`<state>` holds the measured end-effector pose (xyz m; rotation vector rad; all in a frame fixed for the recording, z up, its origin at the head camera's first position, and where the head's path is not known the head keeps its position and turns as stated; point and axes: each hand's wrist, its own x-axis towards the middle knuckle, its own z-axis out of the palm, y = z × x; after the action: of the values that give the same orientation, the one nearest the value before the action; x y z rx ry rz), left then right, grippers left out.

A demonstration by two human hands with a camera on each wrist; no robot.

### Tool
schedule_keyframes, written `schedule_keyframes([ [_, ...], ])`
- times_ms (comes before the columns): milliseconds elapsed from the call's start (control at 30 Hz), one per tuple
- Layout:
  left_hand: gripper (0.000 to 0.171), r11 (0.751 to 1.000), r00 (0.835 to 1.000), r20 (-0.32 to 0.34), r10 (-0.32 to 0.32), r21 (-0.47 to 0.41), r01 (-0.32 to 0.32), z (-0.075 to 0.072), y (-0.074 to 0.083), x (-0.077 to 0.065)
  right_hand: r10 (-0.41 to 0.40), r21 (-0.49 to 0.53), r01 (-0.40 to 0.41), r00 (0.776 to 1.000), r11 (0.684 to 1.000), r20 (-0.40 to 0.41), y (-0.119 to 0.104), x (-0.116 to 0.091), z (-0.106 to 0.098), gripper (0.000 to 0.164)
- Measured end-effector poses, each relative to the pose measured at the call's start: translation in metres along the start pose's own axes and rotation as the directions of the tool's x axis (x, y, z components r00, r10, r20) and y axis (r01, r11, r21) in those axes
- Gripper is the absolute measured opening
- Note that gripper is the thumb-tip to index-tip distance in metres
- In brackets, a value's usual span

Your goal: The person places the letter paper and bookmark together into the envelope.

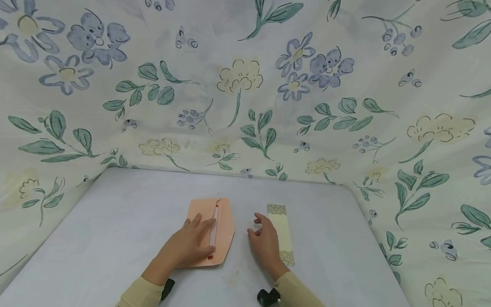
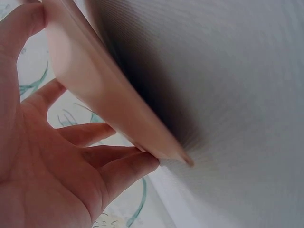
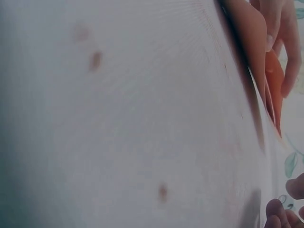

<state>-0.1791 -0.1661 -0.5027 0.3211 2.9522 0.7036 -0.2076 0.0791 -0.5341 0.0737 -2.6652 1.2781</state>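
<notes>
A peach paper envelope [image 1: 224, 230] lies on the white table with a pointed flap edge on its right. Down it runs a narrow white strip [image 1: 213, 232] with red ends. My left hand [image 1: 189, 243] rests on the envelope, its fingers spread and thumb near the strip's lower end. In the left wrist view the fingertips [image 2: 142, 159] touch the envelope [image 2: 102, 92], which looks slightly raised at one edge. My right hand [image 1: 265, 241] hovers between the envelope and a cream paper strip [image 1: 283, 230], holding nothing, fingers loosely bent. Glittery gold bands mark the strip's two ends.
A white table [image 1: 134, 204] spreads beneath everything. Floral cloth [image 1: 238, 106] stands as a wall behind and at both sides. Black wrist devices [image 1: 267, 297] sit near both sleeves. Small brownish marks [image 3: 96, 61] show on the table surface.
</notes>
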Motion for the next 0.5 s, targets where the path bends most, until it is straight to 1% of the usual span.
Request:
schedule_keyframes([
  [233, 0.08, 1.0, 1.0, -0.001, 0.007, 0.01, -0.007, 0.0009, 0.0004, 0.0008, 0.034, 0.0, -0.034, 0.999, 0.999, -0.019, 0.005, 0.0009, -0.005, 0.049],
  [500, 0.079, 1.0, 1.0, 0.002, -0.004, 0.016, 0.004, 0.0027, -0.001, 0.0017, 0.031, 0.0, -0.031, 0.997, 1.0, -0.07, 0.0109, 0.005, -0.0083, 0.049],
])
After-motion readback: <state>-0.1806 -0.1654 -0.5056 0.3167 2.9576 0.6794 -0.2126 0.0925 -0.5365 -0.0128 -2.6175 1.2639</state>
